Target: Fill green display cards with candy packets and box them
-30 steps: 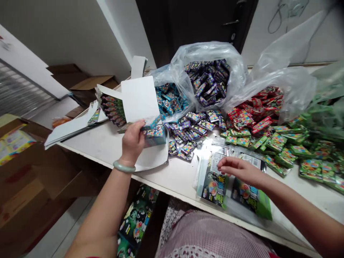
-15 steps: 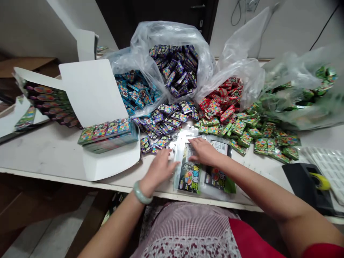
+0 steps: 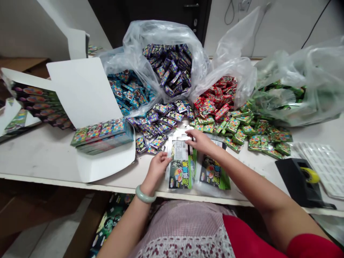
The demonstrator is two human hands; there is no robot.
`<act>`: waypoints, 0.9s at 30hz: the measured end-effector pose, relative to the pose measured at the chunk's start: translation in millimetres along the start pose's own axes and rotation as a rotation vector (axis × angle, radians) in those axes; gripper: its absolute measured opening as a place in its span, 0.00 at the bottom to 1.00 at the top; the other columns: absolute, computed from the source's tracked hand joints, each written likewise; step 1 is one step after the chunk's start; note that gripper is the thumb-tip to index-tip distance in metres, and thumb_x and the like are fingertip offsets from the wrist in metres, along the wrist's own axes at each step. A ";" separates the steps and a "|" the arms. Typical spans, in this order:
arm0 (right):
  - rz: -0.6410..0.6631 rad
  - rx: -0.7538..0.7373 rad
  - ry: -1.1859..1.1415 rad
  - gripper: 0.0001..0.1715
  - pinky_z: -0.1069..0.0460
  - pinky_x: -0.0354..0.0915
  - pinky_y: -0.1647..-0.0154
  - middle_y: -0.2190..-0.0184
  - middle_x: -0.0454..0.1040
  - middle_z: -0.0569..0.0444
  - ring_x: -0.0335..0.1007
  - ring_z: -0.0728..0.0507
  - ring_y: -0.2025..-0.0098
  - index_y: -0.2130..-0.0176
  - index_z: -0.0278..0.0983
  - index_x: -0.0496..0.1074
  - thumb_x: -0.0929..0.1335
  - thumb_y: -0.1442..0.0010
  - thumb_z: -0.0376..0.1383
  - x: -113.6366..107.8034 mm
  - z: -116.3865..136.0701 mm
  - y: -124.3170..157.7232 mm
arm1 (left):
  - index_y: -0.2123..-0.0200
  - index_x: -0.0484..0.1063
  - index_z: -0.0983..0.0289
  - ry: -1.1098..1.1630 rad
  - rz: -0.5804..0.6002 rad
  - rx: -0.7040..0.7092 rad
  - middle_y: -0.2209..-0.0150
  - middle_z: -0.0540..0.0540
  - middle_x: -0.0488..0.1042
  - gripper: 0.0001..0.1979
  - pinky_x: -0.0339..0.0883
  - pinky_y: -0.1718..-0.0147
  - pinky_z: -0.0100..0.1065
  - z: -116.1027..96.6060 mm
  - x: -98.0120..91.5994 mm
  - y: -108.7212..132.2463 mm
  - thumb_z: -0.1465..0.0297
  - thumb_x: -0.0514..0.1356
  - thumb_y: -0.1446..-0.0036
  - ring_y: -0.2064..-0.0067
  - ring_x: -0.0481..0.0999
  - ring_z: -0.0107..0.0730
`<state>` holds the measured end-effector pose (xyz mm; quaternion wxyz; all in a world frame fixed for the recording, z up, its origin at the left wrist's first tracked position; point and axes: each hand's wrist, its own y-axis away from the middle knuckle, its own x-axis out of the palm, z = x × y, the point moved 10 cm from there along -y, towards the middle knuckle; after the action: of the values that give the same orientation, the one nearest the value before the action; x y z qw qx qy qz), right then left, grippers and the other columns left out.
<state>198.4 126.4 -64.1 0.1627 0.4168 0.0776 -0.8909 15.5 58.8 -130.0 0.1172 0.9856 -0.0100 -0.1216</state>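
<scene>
1. The left hand [image 3: 158,164] pinches the left edge of a printed pouch [image 3: 179,172]; its fingers are curled narrow around this edge.
2. The right hand [image 3: 201,142] lies on the upper end of the same pouch, fingers stretched and close together; I cannot tell whether the thumb grips below.
3. The pouch lies flat near the front edge of the table [image 3: 40,157], between both hands; its long axis runs away from the body, with the right hand at the far end and the left hand at the side, and both touch it.
4. The pouch is thin glossy film, clear above and printed black and green below; a second pouch [image 3: 215,173] lies just beside it, under the right forearm.
5. Behind are heaps of small cardboard boxes: purple boxes [image 3: 161,123], red boxes [image 3: 215,102], green boxes [image 3: 258,138]; an open white carton [image 3: 88,107] stands to the left.
</scene>
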 end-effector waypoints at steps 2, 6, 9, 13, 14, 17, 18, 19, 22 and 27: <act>-0.031 -0.006 -0.088 0.16 0.47 0.64 0.51 0.55 0.75 0.44 0.71 0.43 0.55 0.51 0.33 0.71 0.67 0.40 0.32 -8.7 -2.2 4.2 | 0.65 0.69 0.65 0.041 0.006 -0.013 0.75 0.49 0.71 0.15 0.61 0.78 0.28 -0.4 -1.8 -0.9 0.61 0.63 0.51 0.77 0.68 0.25; 0.020 -0.064 -0.083 0.15 0.47 0.64 0.50 0.54 0.75 0.44 0.71 0.42 0.53 0.51 0.33 0.71 0.66 0.38 0.32 0.9 12.0 10.3 | 0.68 0.71 0.64 0.073 -0.022 -0.006 0.76 0.48 0.70 0.12 0.61 0.79 0.27 -6.5 -7.5 -4.4 0.63 0.64 0.53 0.77 0.67 0.25; 0.057 -0.027 0.022 0.18 0.46 0.62 0.49 0.52 0.74 0.40 0.70 0.40 0.51 0.49 0.30 0.70 0.67 0.39 0.33 13.6 16.1 7.1 | 0.68 0.71 0.64 0.090 -0.027 0.024 0.73 0.50 0.72 0.11 0.64 0.75 0.28 -17.8 -8.4 -3.7 0.64 0.64 0.54 0.74 0.69 0.26; 0.040 0.045 -0.068 0.18 0.49 0.64 0.57 0.60 0.75 0.45 0.70 0.43 0.59 0.54 0.30 0.72 0.71 0.43 0.35 6.7 15.7 1.3 | 0.64 0.73 0.63 0.071 0.009 0.064 0.70 0.51 0.74 0.11 0.65 0.73 0.30 -40.0 -11.9 5.2 0.64 0.63 0.50 0.72 0.70 0.27; 0.043 0.069 -0.150 0.16 0.50 0.64 0.60 0.63 0.75 0.48 0.69 0.45 0.62 0.56 0.31 0.73 0.72 0.45 0.36 1.7 15.3 0.9 | 0.64 0.73 0.63 0.034 0.004 0.099 0.69 0.51 0.74 0.10 0.66 0.72 0.30 -48.7 -15.8 8.0 0.65 0.63 0.49 0.71 0.71 0.28; 0.280 0.067 -0.491 0.12 0.53 0.63 0.65 0.70 0.74 0.55 0.67 0.49 0.69 0.62 0.32 0.73 0.72 0.46 0.38 2.2 28.6 5.3 | 0.64 0.73 0.62 -0.206 -0.018 0.324 0.66 0.53 0.75 0.06 0.68 0.65 0.34 -87.5 -25.4 18.2 0.67 0.60 0.44 0.65 0.73 0.31; 0.396 0.049 -0.580 0.11 0.53 0.64 0.66 0.71 0.73 0.57 0.67 0.49 0.70 0.63 0.33 0.74 0.72 0.46 0.38 4.3 37.4 9.3 | 0.64 0.73 0.62 -0.297 -0.017 0.423 0.65 0.53 0.75 0.06 0.68 0.63 0.34 -102.5 -25.2 22.9 0.67 0.59 0.42 0.64 0.74 0.31; 0.477 0.034 -0.635 0.10 0.54 0.64 0.66 0.73 0.73 0.58 0.67 0.50 0.71 0.65 0.33 0.74 0.72 0.46 0.38 3.3 44.8 12.6 | 0.63 0.73 0.62 -0.373 -0.012 0.520 0.65 0.54 0.75 0.06 0.68 0.62 0.35 -116.6 -23.5 27.9 0.68 0.57 0.41 0.64 0.74 0.32; 0.437 0.024 -0.686 0.11 0.53 0.64 0.65 0.75 0.72 0.59 0.66 0.51 0.72 0.68 0.33 0.75 0.71 0.45 0.40 -15.3 53.7 8.6 | 0.57 0.71 0.62 -0.546 -0.008 0.736 0.60 0.58 0.76 0.09 0.69 0.57 0.39 -149.3 -14.7 40.9 0.70 0.56 0.39 0.58 0.75 0.36; 0.361 -0.079 -0.847 0.12 0.49 0.65 0.53 0.63 0.77 0.53 0.71 0.47 0.60 0.62 0.33 0.76 0.71 0.44 0.40 -32.9 79.5 -3.8 | 0.47 0.65 0.65 -0.781 -0.120 0.812 0.53 0.64 0.75 0.17 0.68 0.53 0.45 -164.2 -10.8 42.4 0.72 0.53 0.39 0.52 0.74 0.45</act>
<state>159.7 115.7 12.0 0.3486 0.0166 -0.0356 -0.9365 45.2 55.6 37.2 -0.2909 0.8323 -0.0427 -0.4698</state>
